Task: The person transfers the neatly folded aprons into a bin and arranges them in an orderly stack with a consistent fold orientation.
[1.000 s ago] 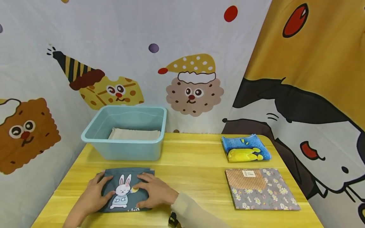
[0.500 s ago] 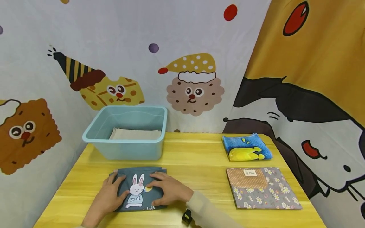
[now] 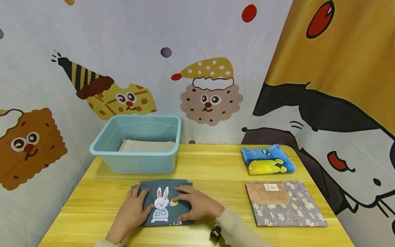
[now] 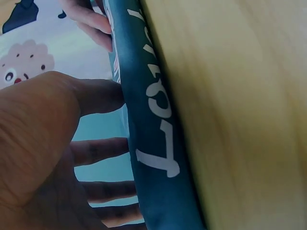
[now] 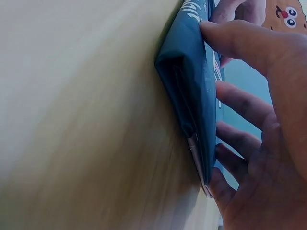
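Under both hands, folded fabric lies part-hidden.

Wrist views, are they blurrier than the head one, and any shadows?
Head view: fairly even light, rabbit print clear; left wrist: table grain smeared, white lettering distinct, dark shadow along the folded blue cloth; right wrist: table soft too, with a diffuse shadow beside the cloth.

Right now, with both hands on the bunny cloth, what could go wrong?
The folded bunny cloth has an open fold at its edge by the right hand, so it might flop apart if lifted. Also, the right hand and left hand touch its top, so uneven pushing could wrinkle it.
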The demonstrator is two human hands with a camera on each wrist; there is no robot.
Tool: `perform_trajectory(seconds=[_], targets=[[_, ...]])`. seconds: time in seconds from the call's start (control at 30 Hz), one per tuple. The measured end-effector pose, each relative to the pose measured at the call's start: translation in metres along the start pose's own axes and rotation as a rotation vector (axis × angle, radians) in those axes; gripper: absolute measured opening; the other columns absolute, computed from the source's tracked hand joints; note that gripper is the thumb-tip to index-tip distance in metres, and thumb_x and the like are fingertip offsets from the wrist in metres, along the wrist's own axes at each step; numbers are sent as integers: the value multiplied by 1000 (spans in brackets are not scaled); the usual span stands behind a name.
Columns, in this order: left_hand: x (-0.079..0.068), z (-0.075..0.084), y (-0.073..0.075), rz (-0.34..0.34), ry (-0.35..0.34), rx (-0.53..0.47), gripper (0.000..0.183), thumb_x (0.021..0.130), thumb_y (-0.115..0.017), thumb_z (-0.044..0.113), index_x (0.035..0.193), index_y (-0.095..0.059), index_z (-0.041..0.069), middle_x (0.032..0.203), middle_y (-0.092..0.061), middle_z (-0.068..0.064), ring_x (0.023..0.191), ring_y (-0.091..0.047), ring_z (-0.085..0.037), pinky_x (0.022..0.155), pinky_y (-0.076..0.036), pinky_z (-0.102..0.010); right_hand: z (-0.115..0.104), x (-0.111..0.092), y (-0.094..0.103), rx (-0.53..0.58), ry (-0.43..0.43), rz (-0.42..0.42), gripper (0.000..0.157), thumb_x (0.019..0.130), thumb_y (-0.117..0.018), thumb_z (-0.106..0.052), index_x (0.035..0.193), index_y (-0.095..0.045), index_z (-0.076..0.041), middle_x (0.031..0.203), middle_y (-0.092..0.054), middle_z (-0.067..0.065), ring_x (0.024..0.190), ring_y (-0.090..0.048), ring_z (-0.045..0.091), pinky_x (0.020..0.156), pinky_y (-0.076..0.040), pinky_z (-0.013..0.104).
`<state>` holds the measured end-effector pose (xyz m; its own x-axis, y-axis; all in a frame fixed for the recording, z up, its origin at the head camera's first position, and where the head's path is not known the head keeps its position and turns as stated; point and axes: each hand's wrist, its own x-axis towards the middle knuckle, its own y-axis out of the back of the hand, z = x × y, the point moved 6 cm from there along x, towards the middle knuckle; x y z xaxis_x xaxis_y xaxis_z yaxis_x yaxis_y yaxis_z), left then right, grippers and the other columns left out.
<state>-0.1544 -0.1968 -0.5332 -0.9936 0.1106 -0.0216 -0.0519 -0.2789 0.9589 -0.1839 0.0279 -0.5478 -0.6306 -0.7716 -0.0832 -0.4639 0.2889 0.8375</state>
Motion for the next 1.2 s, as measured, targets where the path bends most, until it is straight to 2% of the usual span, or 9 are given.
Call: perform_trajectory(seconds=[0.37,0.67,0.9,1.2], targets=[[10,31,-10,32,-34,10,61,90,-78,38,136,-62,2,152,-41,-36,136,-45,-55,96,-53,-66,24,-27,11,67,-33,11,60,87,-78,-49,143,-60,-35,166,-35,-5,157,-27,27,122,-34,57],[19,64,-14,73,-87,39,60,88,-80,38,132,-64,0,149,-44,-38,134,-48,-54,88,-59,-59,47,-46,21,111,-34,28,60,85,-81,-44,141,-61,-35,166,-35,-3,156,-27,31,120,-34,61],[27,89,-20,75,-110,48,61,88,-79,40,132,-64,0,148,-46,-38,133,-49,-55,83,-60,-58,66,-64,31,159,-30,18,61,86,-82,-43,142,-60,-32,167,-33,-1,158,-23,33,119,-31,67],[37,111,-30,67,-119,57,62,89,-78,43,133,-64,1,146,-47,-38,132,-50,-53,83,-60,-57,88,-83,38,227,-46,21,63,85,-83,-41,143,-60,-33,168,-31,2,158,-18,38,118,-26,73]])
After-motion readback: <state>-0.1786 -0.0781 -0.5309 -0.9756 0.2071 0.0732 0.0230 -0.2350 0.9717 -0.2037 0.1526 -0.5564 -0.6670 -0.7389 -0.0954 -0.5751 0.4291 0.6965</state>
